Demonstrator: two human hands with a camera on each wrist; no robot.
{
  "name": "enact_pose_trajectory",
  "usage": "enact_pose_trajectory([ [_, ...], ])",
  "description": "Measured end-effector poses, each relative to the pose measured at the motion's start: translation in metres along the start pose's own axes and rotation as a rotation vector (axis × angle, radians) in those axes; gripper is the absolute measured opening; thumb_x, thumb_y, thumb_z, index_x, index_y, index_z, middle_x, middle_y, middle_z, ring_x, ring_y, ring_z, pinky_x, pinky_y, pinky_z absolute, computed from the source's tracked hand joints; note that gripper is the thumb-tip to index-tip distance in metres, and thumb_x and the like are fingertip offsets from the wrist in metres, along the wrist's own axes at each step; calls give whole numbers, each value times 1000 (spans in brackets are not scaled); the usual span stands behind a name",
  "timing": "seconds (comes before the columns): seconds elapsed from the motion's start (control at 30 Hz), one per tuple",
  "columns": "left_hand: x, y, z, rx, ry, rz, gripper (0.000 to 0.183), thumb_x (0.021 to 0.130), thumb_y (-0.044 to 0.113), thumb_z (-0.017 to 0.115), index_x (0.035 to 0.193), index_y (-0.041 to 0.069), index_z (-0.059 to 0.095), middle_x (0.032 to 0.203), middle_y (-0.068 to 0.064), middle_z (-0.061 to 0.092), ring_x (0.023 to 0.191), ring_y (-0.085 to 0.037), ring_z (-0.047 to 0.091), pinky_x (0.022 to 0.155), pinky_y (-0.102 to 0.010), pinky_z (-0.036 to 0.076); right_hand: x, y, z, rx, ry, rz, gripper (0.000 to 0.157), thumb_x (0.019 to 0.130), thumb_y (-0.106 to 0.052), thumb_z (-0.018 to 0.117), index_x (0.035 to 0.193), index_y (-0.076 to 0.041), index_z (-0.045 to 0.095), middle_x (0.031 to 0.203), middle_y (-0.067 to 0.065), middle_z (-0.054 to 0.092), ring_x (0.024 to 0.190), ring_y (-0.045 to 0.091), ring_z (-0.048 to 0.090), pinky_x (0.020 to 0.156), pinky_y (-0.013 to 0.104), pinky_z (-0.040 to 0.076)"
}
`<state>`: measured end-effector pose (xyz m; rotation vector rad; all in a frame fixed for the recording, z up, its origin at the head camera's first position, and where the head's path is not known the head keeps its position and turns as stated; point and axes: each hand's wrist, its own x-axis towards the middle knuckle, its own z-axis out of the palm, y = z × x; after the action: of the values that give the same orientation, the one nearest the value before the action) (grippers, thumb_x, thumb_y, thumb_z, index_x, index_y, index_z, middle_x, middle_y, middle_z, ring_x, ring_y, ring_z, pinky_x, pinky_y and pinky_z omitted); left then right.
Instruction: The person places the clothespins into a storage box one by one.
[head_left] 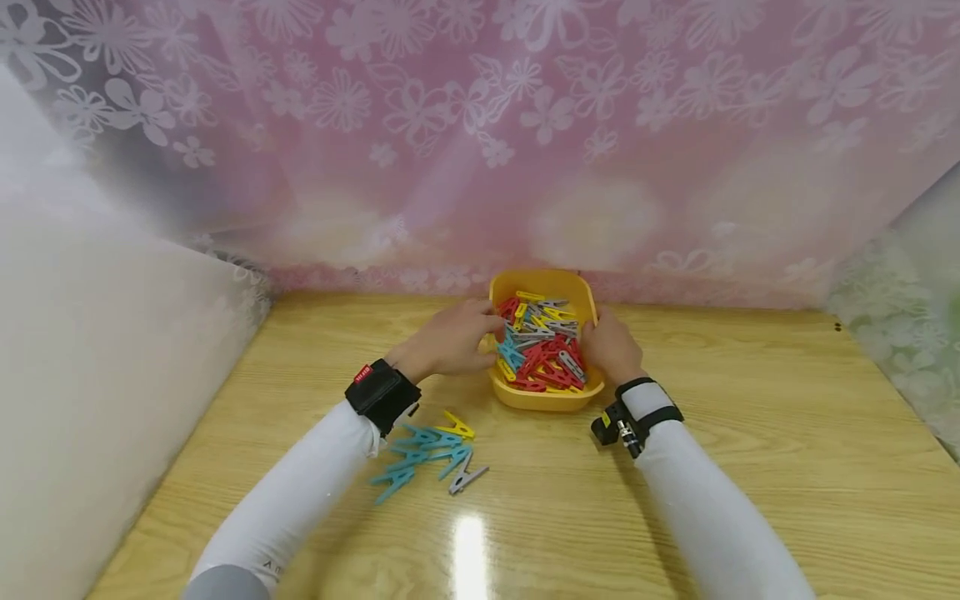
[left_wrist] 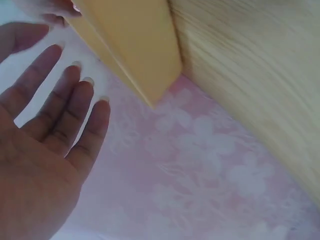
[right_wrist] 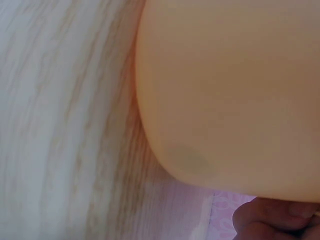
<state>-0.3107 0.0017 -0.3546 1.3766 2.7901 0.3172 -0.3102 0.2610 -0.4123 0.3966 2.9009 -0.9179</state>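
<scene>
A yellow plastic basket (head_left: 546, 402) full of red, yellow, grey and blue clothespins (head_left: 551, 354) stands at the table's back edge. My right hand (head_left: 613, 346) grips its right rim, with curled fingers (right_wrist: 265, 215) partly showing in the right wrist view, where the basket wall (right_wrist: 230, 100) fills much of the picture. At the left side is my left hand (head_left: 453, 337), its fingertips close to the rim. The left wrist view shows that hand (left_wrist: 45, 145) with fingers spread, nearly straight and holding nothing, beside the basket wall (left_wrist: 135, 45).
Several blue clothespins (head_left: 412, 457), a yellow clothespin (head_left: 457, 428) and a grey clothespin (head_left: 465, 479) lie loose on the wooden table (head_left: 555, 517), in front of the basket and to its left. A pink flowered cloth (head_left: 480, 200) hangs behind the table.
</scene>
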Motion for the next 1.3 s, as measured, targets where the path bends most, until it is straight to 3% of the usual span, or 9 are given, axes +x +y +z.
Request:
enact_pose_trajectory([
  [0.1, -12, -8, 0, -31, 11, -19, 11, 87, 19, 62, 97, 14, 64, 96, -2, 55, 85, -16, 51, 75, -31, 43, -1, -1, -3, 6, 2, -3, 44, 102, -25, 35, 139, -1, 36, 115, 20, 56, 91, 31, 59, 69, 41, 51],
  [0.27, -38, -23, 7, -141, -83, -49, 12, 87, 15, 61, 98, 10, 64, 90, -2, 57, 78, -16, 50, 71, -32, 43, -1, -1, -3, 23, -4, 2, 44, 103, -25, 35, 139, -1, 36, 115, 20, 55, 93, 32, 58, 69, 42, 50],
  [0.53, -100, -45, 25, -349, -154, -157, 18, 86, 13, 61, 103, 10, 64, 91, 1, 58, 80, -15, 51, 73, -34, 43, -1, 0, -1, 24, -9, -4, 44, 103, -26, 34, 139, -1, 35, 112, 19, 55, 90, 31, 58, 65, 39, 50],
  [0.8, -157, -42, 35, -409, -206, -209, 12, 87, 27, 67, 86, 19, 57, 76, 7, 52, 66, -9, 47, 63, -31, 40, -2, -2, -3, 12, 2, -18, 43, 102, -24, 34, 138, 1, 36, 111, 20, 56, 89, 31, 59, 63, 39, 50],
  [0.97, -179, -29, 39, -377, -203, -240, 25, 87, 44, 66, 84, 21, 56, 78, 8, 53, 67, -8, 47, 65, -31, 39, -2, -2, -4, 20, 2, -25, 44, 102, -23, 34, 140, -1, 35, 113, 21, 56, 93, 32, 59, 68, 43, 49],
  [1.13, -189, -13, 40, -282, -194, -299, 42, 77, 62, 67, 87, 22, 57, 76, 10, 51, 65, -7, 46, 63, -30, 38, -3, -3, -4, 24, 5, -25, 44, 102, -23, 34, 140, -1, 36, 114, 20, 56, 93, 32, 59, 68, 42, 48],
  [1.3, -191, 1, 45, -157, -170, -300, 40, 74, 56, 73, 80, 23, 53, 71, 11, 44, 62, -7, 41, 59, -30, 34, -3, -3, -3, 30, 3, -8, 44, 102, -24, 35, 140, -1, 36, 115, 20, 56, 93, 32, 59, 69, 42, 49],
])
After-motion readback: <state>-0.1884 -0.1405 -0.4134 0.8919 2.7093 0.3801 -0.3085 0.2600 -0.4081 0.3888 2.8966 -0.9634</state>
